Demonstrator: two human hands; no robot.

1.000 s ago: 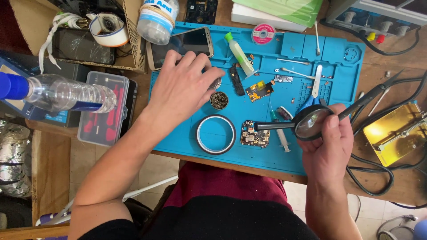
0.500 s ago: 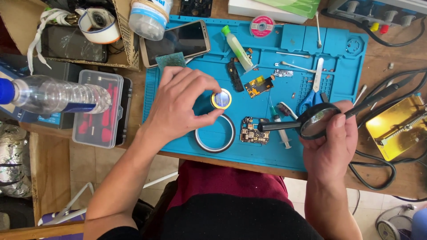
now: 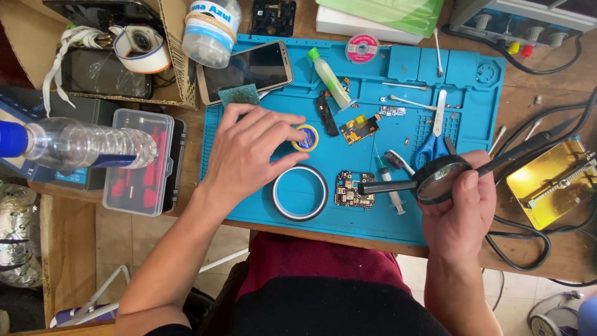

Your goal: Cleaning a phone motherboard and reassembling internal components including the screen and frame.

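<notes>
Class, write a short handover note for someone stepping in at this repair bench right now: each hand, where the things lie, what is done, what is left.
Left hand: fingers on the small round tin, which sits on the blue mat.
Right hand: grip closed on a magnifying glass and a black-handled tool, tip near the circuit board.
Tape ring lies left of the board; a syringe lies right of it.
Done: board laid out on the mat.
Left: whether the tin is open cannot be told.

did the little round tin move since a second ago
Yes. The small round tin earlier lay closed just above the tape ring; now it sits a little up and left of there, at the left hand's fingertips, its yellow inside showing.
</notes>
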